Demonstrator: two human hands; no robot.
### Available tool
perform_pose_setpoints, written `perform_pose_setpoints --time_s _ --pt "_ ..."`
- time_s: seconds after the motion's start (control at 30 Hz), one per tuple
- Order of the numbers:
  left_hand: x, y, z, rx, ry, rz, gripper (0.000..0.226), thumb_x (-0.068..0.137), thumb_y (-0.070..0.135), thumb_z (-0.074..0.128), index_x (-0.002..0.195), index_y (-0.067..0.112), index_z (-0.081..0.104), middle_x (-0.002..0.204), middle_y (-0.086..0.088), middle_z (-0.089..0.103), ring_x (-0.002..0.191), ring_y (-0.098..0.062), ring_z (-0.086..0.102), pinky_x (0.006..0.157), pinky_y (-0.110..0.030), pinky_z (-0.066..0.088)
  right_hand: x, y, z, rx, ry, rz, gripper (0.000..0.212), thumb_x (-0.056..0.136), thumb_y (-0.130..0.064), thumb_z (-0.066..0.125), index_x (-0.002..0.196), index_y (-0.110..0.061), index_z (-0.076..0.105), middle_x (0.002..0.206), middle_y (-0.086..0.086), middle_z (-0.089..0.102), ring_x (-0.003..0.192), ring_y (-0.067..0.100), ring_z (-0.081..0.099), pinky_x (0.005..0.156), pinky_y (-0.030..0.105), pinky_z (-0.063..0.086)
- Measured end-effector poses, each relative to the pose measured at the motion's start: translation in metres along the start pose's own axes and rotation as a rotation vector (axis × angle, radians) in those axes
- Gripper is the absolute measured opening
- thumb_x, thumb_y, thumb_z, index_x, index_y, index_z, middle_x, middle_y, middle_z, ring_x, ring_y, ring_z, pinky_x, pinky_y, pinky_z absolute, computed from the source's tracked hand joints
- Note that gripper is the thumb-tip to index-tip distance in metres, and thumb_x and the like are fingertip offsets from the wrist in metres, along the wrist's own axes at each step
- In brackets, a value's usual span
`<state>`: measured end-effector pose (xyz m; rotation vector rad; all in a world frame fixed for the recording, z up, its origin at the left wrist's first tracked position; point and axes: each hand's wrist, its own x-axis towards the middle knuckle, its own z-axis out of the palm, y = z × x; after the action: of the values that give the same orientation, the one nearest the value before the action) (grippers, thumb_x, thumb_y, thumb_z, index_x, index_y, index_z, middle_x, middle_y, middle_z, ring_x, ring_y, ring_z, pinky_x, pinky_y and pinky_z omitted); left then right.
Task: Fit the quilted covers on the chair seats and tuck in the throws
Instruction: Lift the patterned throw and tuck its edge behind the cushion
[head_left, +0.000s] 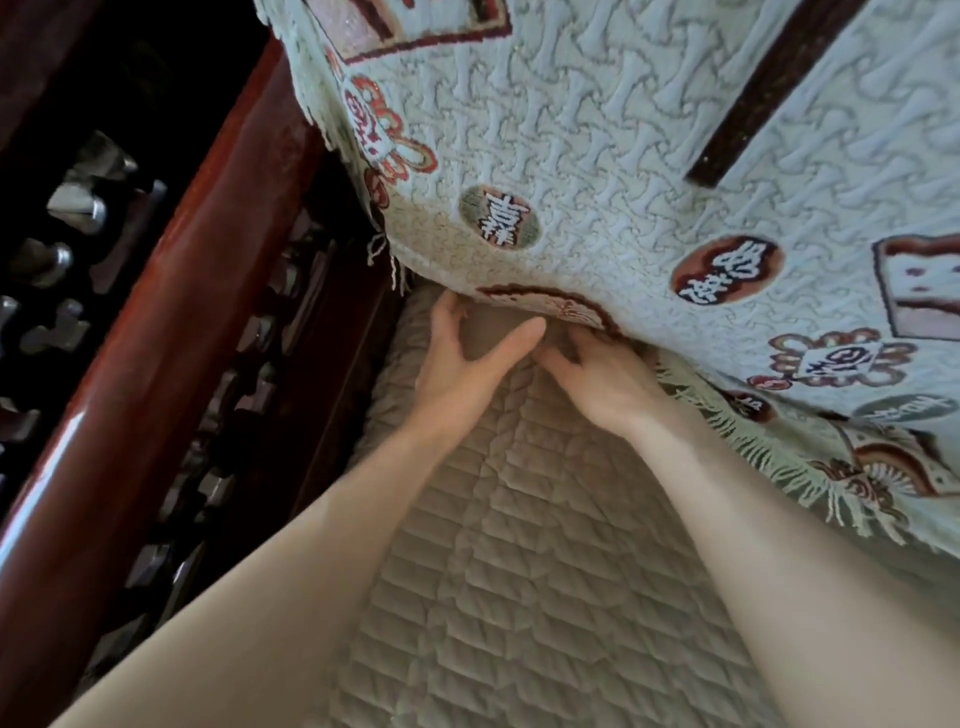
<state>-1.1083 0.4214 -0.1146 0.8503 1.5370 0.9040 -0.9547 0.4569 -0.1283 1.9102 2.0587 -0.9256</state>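
Head view: the quilted cover (519, 571) lay over the chair seat, the throw (623, 156) hanging down the backrest to meet it. Left hand (462, 358), fingers straight and thumb spread, pressed at the throw's lower edge near the wooden armrest (156, 338). Right hand (602, 379) had fingers curled under that edge, tips hidden; whether they gripped it could not be told

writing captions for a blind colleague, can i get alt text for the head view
Left hand and right hand press the hem of a pale patterned throw where it meets a beige quilted seat cover, fingertips partly hidden under the fabric. A red-brown wooden chair rail runs along the left.
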Motion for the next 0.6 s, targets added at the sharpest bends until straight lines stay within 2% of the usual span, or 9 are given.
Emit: perform_pose_setpoints --time_s 0.07,0.1,0.2,0.27,0.3,0.4,0.47,0.53,0.6 --pt "-0.016 -0.011 -0.007 0.159 -0.011 -0.015 0.076 0.084 0.051 0.065 0.148 0.026 0.033 0.143 0.015 0.043 0.129 0.005 0.040 0.108 -0.017 0.027 -0.008 0.003 0.000 0.001 0.045 -0.049 0.061 0.098 -0.055 0.036 0.150 -0.022 0.030 0.155 0.005 0.033 0.143 0.025 0.028 0.117 0.043 0.017" --pt "-0.021 -0.014 -0.007 0.255 -0.017 -0.007 0.067 0.090 0.046 0.059 0.148 0.026 0.034 0.148 0.012 0.039 0.135 -0.001 0.035 0.111 -0.018 0.023 -0.019 0.011 0.000 -0.048 0.097 -0.066 0.063 0.098 -0.056 0.034 0.150 -0.022 0.029 0.156 0.005 0.033 0.143 0.024 0.027 0.118 0.041 0.015" --pt "-0.020 -0.019 -0.007 0.565 -0.060 0.144 0.062 0.096 0.041 0.052 0.151 0.022 0.029 0.159 0.005 0.022 0.147 -0.011 0.014 0.121 -0.038 0.007 -0.051 0.030 0.007 -0.192 0.206 -0.090 0.079 0.089 -0.066 0.014 0.154 -0.020 0.021 0.160 0.001 0.023 0.147 0.020 0.016 0.117 0.034 0.001" --pt "-0.009 -0.019 -0.002 0.757 -0.132 0.228 0.062 0.098 0.041 0.047 0.152 0.020 0.024 0.161 0.003 0.015 0.148 -0.013 0.006 0.119 -0.040 -0.001 -0.057 0.041 0.008 -0.210 0.198 -0.088 0.083 0.086 -0.066 0.010 0.155 -0.019 0.017 0.161 0.000 0.018 0.148 0.018 0.011 0.118 0.033 -0.002" --pt "-0.001 -0.019 0.001 0.841 -0.152 0.259 0.062 0.099 0.042 0.045 0.152 0.019 0.023 0.161 0.001 0.015 0.149 -0.014 0.005 0.117 -0.039 -0.002 -0.054 0.045 0.007 -0.199 0.182 -0.088 0.081 0.089 -0.065 0.014 0.155 -0.019 0.015 0.161 0.000 0.016 0.149 0.018 0.010 0.119 0.035 -0.001" --pt "0.018 -0.014 0.006 1.049 -0.141 0.339 0.058 0.100 0.043 0.039 0.149 0.014 0.028 0.158 -0.004 0.024 0.146 -0.019 0.015 0.117 -0.040 -0.001 -0.038 0.046 0.004 -0.164 0.155 -0.071 0.071 0.098 -0.057 0.032 0.155 -0.019 0.014 0.161 0.000 0.017 0.148 0.018 0.010 0.120 0.040 0.003" --pt "0.024 -0.014 0.008 1.142 -0.139 0.376 0.055 0.101 0.042 0.038 0.146 0.011 0.033 0.153 -0.006 0.033 0.142 -0.023 0.023 0.116 -0.041 0.000 -0.035 0.045 0.005 -0.161 0.185 -0.071 0.071 0.096 -0.059 0.032 0.154 -0.019 0.019 0.159 0.001 0.024 0.147 0.020 0.016 0.120 0.041 0.006" --pt "0.023 -0.016 0.008 1.182 -0.127 0.434 0.056 0.099 0.044 0.035 0.140 0.007 0.042 0.145 -0.010 0.043 0.136 -0.028 0.034 0.115 -0.044 0.006 -0.042 0.047 0.008 -0.182 0.273 -0.109 0.074 0.092 -0.059 0.030 0.149 -0.013 0.034 0.152 0.005 0.039 0.143 0.022 0.031 0.117 0.040 0.013" --pt "0.019 -0.022 0.006 1.210 -0.109 0.522 0.058 0.095 0.043 0.033 0.131 0.001 0.052 0.132 -0.016 0.054 0.125 -0.034 0.045 0.111 -0.051 0.021 -0.051 0.047 0.012 -0.221 0.353 -0.169 0.070 0.091 -0.055 0.033 0.139 -0.007 0.049 0.141 0.009 0.054 0.133 0.023 0.045 0.112 0.039 0.021"
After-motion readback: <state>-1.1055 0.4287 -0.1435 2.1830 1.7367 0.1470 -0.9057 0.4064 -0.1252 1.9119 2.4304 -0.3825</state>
